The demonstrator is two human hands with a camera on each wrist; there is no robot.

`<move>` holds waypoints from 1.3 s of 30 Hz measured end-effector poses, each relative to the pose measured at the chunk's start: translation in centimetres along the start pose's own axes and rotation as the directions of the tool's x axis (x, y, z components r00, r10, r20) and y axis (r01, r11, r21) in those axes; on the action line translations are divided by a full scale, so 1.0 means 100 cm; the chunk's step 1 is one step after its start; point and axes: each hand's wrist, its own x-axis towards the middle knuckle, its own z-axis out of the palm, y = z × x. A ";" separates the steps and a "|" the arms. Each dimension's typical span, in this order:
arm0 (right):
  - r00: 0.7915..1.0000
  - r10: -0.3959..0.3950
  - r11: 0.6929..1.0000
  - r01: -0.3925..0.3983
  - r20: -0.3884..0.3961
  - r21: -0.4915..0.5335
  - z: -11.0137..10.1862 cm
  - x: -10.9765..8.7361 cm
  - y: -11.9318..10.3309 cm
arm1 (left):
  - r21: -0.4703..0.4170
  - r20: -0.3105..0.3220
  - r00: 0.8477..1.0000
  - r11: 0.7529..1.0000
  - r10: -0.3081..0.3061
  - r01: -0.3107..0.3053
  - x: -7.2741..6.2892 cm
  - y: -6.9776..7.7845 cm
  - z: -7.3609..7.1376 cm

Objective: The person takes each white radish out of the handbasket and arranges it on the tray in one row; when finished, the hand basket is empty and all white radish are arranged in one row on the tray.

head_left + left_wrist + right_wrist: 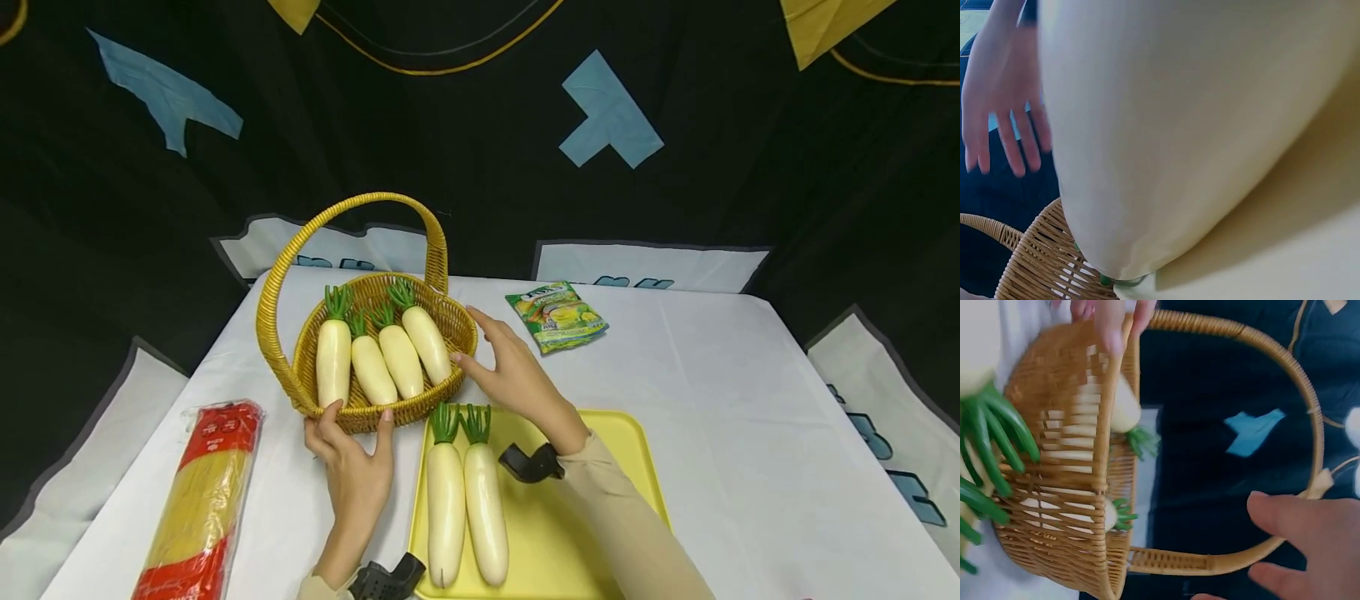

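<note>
The left hand point(356, 467) pinches the wicker basket point(420, 408), centre-left of the frame, likely to steady it; the right hand point(517, 367) is spread beside its right rim. Four white radishes point(401, 362) lie inside.

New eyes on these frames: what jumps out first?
The wicker basket with its tall arched handle, left of centre on the white table, holding four white radishes, with the left grip at its near rim and the right grip by its right side. Next, the yellow tray in front, with two longer radishes on it. Then the red-ended packet on the table's left side.
</note>
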 end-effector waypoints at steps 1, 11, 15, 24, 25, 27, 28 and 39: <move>1.000 -0.011 1.000 0.011 0.008 0.000 0.002 0.009 -0.001 | 0.000 -0.001 1.000 1.000 -0.001 0.001 0.000 0.000 0.000; 0.988 -0.071 0.995 0.080 0.138 -0.057 0.034 0.075 -0.003 | -0.003 -0.016 1.000 1.000 0.015 -0.015 0.000 -0.001 0.001; 0.979 -0.056 0.988 0.083 0.198 -0.129 0.043 0.086 -0.005 | -0.002 -0.024 1.000 1.000 0.019 -0.019 0.000 -0.002 0.002; 0.923 0.103 0.975 -0.021 0.370 -0.219 0.058 0.094 -0.006 | 0.002 -0.020 1.000 1.000 0.006 -0.006 0.000 0.000 0.001; 0.915 0.125 0.973 -0.037 0.382 -0.229 0.059 0.095 -0.005 | 0.002 -0.020 1.000 1.000 0.005 -0.005 0.000 0.000 0.001; 0.900 0.157 0.968 -0.059 0.406 -0.245 0.061 0.096 -0.004 | 0.001 -0.022 1.000 1.000 0.003 -0.003 0.000 0.000 0.000; 0.893 0.174 0.965 -0.071 0.415 -0.252 0.061 0.096 -0.004 | 0.001 -0.022 1.000 1.000 0.002 -0.002 0.000 0.000 0.000; 0.879 0.201 0.960 -0.089 0.433 -0.265 0.065 0.096 0.002 | 0.009 -0.002 1.000 1.000 -0.004 0.004 0.000 0.000 0.000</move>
